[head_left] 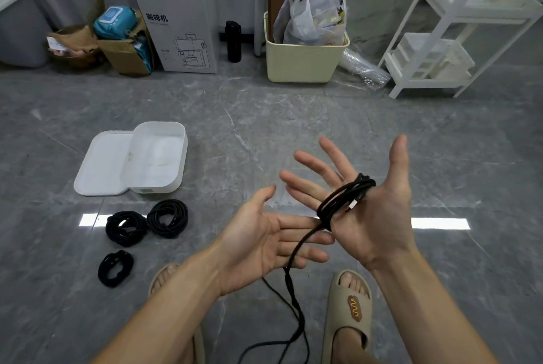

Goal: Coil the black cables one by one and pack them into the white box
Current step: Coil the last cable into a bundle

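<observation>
Wearing beige slide sandals [349, 316], the right one bearing a hot-dog emblem [354, 308]; showing bare forearms [164, 313], no sleeves.

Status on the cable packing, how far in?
Done: three coiled cables lie on the floor beside the white box.
In hand: a fourth cable is partly wound round the open right hand; its tail crosses the left hand and trails down.
Left: finish the coil; the box looks empty.
</observation>
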`<state>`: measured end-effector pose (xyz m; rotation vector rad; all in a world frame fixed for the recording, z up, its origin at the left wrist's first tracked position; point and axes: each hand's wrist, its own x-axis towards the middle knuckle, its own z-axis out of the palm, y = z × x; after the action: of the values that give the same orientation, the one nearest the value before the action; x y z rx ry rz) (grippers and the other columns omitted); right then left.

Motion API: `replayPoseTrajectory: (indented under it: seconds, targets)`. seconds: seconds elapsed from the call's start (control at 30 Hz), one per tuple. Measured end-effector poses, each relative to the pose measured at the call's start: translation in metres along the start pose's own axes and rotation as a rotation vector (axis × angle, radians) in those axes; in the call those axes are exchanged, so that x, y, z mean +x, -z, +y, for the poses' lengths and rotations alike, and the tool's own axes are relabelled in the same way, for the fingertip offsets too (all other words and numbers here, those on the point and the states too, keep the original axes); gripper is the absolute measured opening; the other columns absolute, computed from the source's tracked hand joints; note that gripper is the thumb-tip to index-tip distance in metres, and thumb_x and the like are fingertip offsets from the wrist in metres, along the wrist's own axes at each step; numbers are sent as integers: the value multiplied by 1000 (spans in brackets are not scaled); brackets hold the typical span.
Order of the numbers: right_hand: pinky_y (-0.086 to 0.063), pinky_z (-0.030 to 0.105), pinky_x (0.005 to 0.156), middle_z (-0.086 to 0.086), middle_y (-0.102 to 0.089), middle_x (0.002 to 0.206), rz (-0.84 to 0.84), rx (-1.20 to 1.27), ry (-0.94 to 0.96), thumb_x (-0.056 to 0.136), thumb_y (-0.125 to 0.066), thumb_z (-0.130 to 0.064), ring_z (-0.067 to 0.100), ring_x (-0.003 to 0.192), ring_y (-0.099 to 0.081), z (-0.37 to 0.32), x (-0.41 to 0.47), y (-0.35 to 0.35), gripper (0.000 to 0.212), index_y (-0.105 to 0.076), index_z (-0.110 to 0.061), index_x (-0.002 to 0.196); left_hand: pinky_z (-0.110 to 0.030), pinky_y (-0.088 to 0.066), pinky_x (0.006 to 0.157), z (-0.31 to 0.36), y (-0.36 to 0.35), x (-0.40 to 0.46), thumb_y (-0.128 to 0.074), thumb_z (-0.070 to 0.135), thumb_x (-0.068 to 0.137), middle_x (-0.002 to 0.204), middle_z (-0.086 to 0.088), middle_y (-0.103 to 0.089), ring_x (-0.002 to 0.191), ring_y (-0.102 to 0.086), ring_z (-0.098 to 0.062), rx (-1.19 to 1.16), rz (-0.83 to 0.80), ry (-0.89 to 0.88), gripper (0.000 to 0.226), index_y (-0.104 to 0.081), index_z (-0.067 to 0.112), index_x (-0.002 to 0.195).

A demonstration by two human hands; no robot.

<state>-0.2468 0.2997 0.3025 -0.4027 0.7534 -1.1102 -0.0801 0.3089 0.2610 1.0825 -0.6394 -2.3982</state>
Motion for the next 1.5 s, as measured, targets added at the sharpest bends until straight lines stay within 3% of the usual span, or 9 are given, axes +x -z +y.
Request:
replayPoseTrajectory:
  seconds: [0.13,0.43,0.6,0.73,0.83,1.03,1.17,1.27,1.5]
  targets:
    - [-38,54,112,17,-70,123,129,-112,27,86,-31,-78,45,108,-68,-2,4,3,86,-48,-17,145,-26,-49,65,15,-9,-12,-13,62,99,114,-23,-71,80,-71,-24,47,24,33,85,-62,-4,124]
    - [-40,47,109,9,-72,119,190,-397,27,79,-29,-79,32,104,-72,-2,3,8,88,-48,-25,145,-23,-52,61,26,-9,-17,-24,57,99,112,-20,-72,67,-68,-18,172,23,53,74,-62,-1,125]
    - [-47,33,80,-7,-72,88,263,-1193,7,90,-22,-81,5,83,-71,13,5,15,61,-62,-46,120,-18,-25,46,33,-10,-22,-56,35,94,92,-3,-75,42,-31,-8,545,121,-32,36,-72,9,113]
    - [-44,25,59,3,-68,67,114,-1379,-271,100,-20,-66,8,51,-57,20,2,11,72,-74,-19,91,-10,-28,42,32,-10,-24,-60,12,93,65,1,-68,37,-38,-1,830,174,-181,10,-67,11,100]
    - [-34,24,49,10,-58,58,-78,-1194,-512,99,-15,-70,15,45,-43,19,-2,7,86,-67,-2,89,-20,-28,47,28,-10,-25,-60,18,88,50,5,-54,41,-36,-9,910,212,-294,7,-60,20,81]
    - [-35,24,42,8,-48,49,-477,-682,-744,89,-28,-79,11,31,-18,15,-6,-3,86,-66,-2,83,-34,-27,54,25,-13,-19,-52,41,78,52,2,-36,54,-30,-21,817,318,-579,15,-54,28,71]
    - [-32,12,34,4,-56,48,-733,-288,-831,92,-33,-74,6,25,-17,23,-4,-3,91,-66,9,105,-21,-38,60,21,-20,-19,-35,64,83,54,13,-47,55,-44,-4,751,293,-659,46,-60,25,79]
    - [-29,14,32,9,-69,65,-839,-23,-754,103,-31,-57,7,25,-16,23,-5,-1,92,-34,31,130,-8,-41,75,16,-26,-19,-20,60,100,76,14,-65,78,-60,1,721,230,-618,58,-66,28,88]
    - [-59,34,66,35,-64,115,-901,526,-388,107,-26,-52,22,41,-49,31,-4,-6,71,-25,0,155,-13,-42,99,11,-26,-13,-25,39,108,108,17,-73,112,-61,6,678,160,-487,47,-70,25,107]
